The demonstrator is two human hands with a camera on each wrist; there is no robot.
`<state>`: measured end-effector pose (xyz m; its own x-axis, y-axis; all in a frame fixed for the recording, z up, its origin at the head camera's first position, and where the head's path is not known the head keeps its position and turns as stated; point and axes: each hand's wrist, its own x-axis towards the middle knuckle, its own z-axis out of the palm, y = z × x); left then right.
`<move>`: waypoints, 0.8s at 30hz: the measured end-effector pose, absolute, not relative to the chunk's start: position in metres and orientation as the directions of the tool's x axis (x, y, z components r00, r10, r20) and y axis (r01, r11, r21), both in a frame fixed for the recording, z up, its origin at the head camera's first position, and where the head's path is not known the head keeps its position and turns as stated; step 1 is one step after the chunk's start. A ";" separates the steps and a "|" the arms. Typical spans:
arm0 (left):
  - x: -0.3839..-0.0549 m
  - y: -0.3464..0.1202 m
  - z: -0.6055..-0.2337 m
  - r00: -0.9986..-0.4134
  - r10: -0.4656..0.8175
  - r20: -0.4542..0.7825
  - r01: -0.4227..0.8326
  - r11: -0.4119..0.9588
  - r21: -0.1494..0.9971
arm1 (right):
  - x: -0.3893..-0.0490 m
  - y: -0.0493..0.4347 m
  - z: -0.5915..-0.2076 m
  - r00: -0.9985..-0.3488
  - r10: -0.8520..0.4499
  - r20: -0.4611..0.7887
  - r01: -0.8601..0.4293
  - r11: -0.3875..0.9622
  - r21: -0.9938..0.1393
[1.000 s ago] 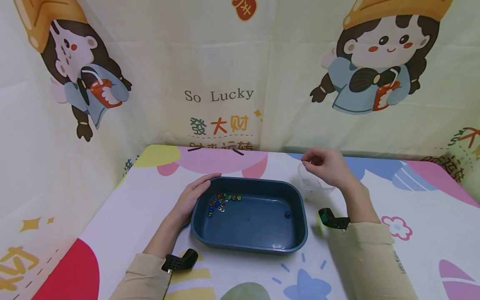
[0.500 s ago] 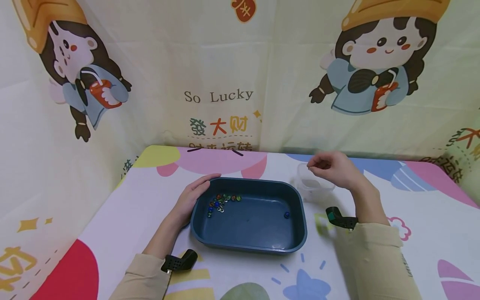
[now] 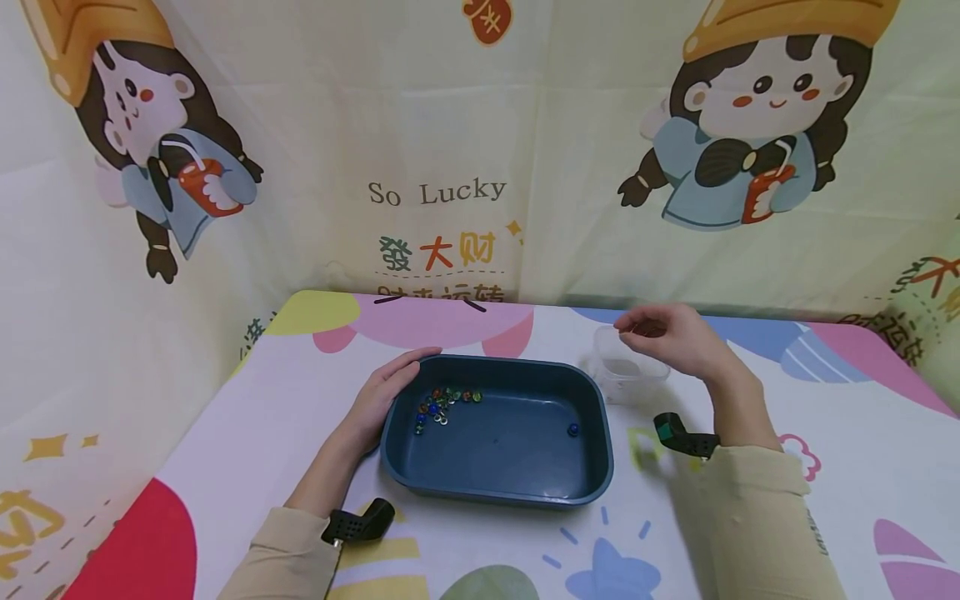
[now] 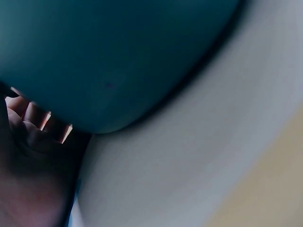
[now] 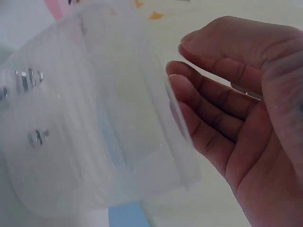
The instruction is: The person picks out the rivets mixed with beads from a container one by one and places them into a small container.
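At the left end of a dark blue plastic basin (image 3: 495, 467), my left hand (image 3: 378, 398) rests against the outer wall with its fingers laid along the far corner. Inside, glass marbles (image 3: 433, 408) and a few small silver rings (image 3: 442, 420) cluster at the left, while a lone blue marble (image 3: 573, 430) lies at the right. My right hand (image 3: 678, 340) hovers over a clear plastic container (image 5: 99, 118), thumb and fingertips apart and nothing between them. Small silvery pieces (image 5: 38, 137) show through the container's wall. The left fingertips are partly hidden behind the basin in the left wrist view.
A printed cloth (image 3: 517, 550) covers the table, and a printed curtain (image 3: 450, 125) hangs right behind its far edge. The container stands just beyond the basin's right far corner. Each wrist carries a black camera (image 3: 686, 436).
My right hand has shifted slightly right over the clear container, and its fingertips have come away from the container's far left side. The left hand, basin and marbles stay as they were.
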<state>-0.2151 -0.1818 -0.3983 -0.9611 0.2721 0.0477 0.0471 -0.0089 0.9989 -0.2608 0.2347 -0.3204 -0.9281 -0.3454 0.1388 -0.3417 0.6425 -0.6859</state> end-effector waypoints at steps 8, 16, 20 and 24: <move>-0.216 -0.182 -0.400 -0.959 0.277 0.056 0.056 -0.009 0.998 | -0.256 0.218 -0.311 -0.905 -0.375 0.200 -0.400 0.590 -0.702; -0.217 -0.182 -0.401 -0.960 0.274 0.058 0.060 0.001 0.998 | -0.253 0.196 -0.304 -0.868 -0.412 0.277 -0.479 0.551 -0.683; -0.216 -0.182 -0.401 -0.960 0.275 0.060 0.063 0.001 0.998 | -0.253 0.187 -0.304 -0.850 -0.414 0.325 -0.517 0.535 -0.668; -0.216 -0.182 -0.400 -0.961 0.269 0.062 0.065 0.002 0.998 | -0.253 0.177 -0.306 -0.834 -0.408 0.372 -0.548 0.522 -0.654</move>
<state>-0.2161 -0.1817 -0.4002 -0.9611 0.2690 0.0617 0.0648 0.0024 0.9979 -0.2529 0.1775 -0.3058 -0.8336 -0.4085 0.3719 -0.5475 0.5218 -0.6541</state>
